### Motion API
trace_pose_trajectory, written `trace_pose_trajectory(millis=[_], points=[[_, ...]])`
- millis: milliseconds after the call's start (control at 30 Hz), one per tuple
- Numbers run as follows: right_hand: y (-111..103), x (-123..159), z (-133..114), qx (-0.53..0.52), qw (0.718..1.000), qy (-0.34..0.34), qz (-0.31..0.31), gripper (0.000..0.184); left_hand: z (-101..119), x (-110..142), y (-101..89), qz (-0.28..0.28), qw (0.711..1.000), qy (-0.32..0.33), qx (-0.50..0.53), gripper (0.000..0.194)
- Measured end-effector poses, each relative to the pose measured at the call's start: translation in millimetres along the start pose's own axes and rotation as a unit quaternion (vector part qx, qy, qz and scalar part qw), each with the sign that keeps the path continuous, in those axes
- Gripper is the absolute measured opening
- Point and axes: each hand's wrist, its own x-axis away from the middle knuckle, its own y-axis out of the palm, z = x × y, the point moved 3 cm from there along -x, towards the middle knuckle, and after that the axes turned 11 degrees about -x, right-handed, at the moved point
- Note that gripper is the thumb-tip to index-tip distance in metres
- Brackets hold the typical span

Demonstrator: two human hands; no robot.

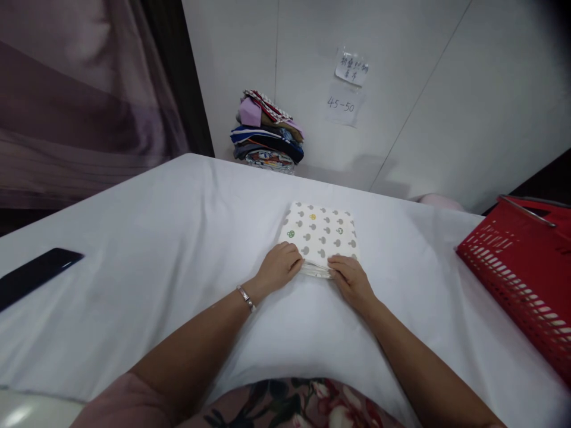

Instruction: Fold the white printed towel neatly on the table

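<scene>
A folded white cloth (322,232) printed with small grey shapes and a few green and yellow ones lies on the white-covered table (178,249). My left hand (279,266), with a bracelet on its wrist, has its fingers curled onto the cloth's near left edge. At the near right edge, my right hand (352,280) pinches the cloth's folded layers. Both hands are closed on the cloth's near edge.
A stack of folded colourful fabrics (267,134) stands against the wall at the table's back. A red plastic basket (521,267) sits at the right. A dark phone (33,274) lies at the left edge. Paper notes (350,68) hang on the wall.
</scene>
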Motion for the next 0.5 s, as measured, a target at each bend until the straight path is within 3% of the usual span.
trace_pose_trajectory(millis=[300,500], points=[[-1.7,-0.1,-0.1,-0.017,0.999,-0.022,0.016,0.015,2.1,0.5,-1.6,0.010,1.000,0.023,-0.014,0.028],[-1.2,-0.2,-0.8,-0.005,1.000,-0.014,-0.007,0.018,0.2,1.6,-0.7,-0.024,0.999,0.034,-0.008,0.026]])
